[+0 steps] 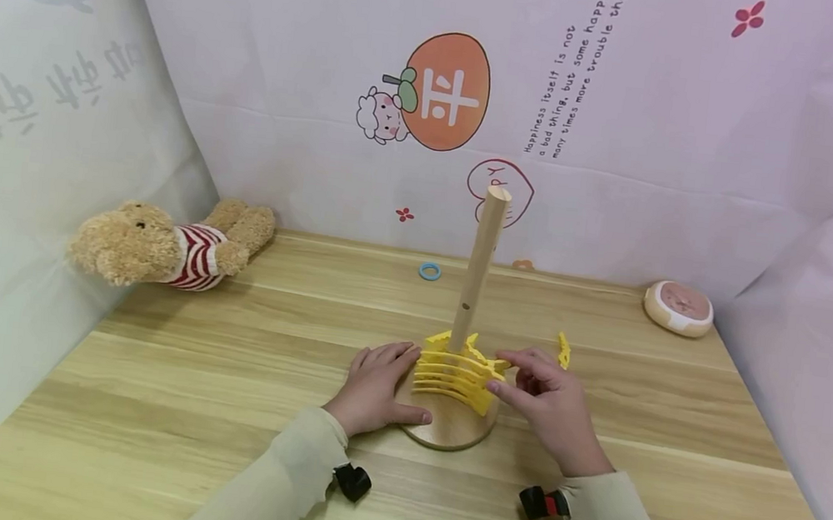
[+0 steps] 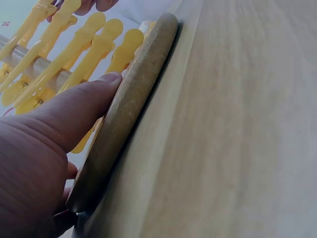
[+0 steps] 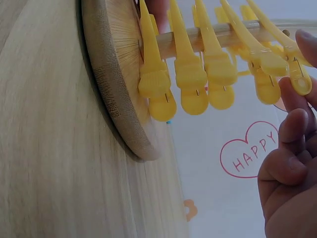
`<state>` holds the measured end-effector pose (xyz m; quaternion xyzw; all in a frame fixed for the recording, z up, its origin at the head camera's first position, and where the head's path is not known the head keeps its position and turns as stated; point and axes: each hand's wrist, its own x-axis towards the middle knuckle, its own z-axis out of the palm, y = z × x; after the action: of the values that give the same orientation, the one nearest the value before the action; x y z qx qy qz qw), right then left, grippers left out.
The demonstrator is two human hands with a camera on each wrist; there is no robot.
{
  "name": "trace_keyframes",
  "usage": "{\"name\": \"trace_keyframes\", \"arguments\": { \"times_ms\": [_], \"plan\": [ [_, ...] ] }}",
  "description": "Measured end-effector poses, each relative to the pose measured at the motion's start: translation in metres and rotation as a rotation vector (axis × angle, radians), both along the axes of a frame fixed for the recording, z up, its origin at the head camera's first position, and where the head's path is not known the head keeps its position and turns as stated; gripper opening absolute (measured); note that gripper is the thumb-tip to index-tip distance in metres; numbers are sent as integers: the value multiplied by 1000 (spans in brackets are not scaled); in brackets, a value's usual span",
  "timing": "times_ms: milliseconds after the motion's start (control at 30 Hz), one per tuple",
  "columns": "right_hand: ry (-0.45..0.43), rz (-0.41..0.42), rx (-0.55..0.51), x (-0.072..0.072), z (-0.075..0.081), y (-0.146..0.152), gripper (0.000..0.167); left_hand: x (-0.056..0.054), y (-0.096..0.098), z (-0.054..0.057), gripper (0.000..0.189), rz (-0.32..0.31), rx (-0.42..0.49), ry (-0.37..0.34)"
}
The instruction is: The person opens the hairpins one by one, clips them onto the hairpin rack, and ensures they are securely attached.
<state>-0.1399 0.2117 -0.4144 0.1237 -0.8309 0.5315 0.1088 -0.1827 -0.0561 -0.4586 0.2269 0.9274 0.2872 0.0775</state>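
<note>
A wooden stand has a round base (image 1: 448, 430) and an upright pole (image 1: 480, 258). Several yellow hair clips (image 1: 443, 380) are stacked around the lower pole, their rounded ends toward the right hand. My right hand (image 1: 549, 403) pinches the ends of the top yellow hair clip (image 3: 299, 79) between thumb and fingers; this clip tilts away from those below. At the base's left side, my left hand (image 1: 377, 390) rests with its fingers extended and its thumb (image 2: 94, 96) across the base's upper face. Its other fingers are partly hidden in the left wrist view.
Beyond the right hand lies another yellow hair clip (image 1: 563, 351) on the wooden table (image 1: 265, 346). A blue ring (image 1: 430, 271) sits near the back edge. A teddy bear (image 1: 169, 245) lies at the back left, and a round cream-coloured object (image 1: 679, 309) stands at the back right.
</note>
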Motion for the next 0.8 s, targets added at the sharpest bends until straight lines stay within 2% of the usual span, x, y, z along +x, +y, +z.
{"name": "trace_keyframes", "arguments": {
  "times_ms": [233,567,800],
  "plan": [
    [-3,6,0,2,5,1,34,1,3,-1,103,28,4,2],
    [-83,-30,13,-1,4,6,43,4,4,0,103,48,6,3],
    [-68,-24,-47,-2,1,20,39,5,5,-1,103,60,-7,5]
  ]
}}
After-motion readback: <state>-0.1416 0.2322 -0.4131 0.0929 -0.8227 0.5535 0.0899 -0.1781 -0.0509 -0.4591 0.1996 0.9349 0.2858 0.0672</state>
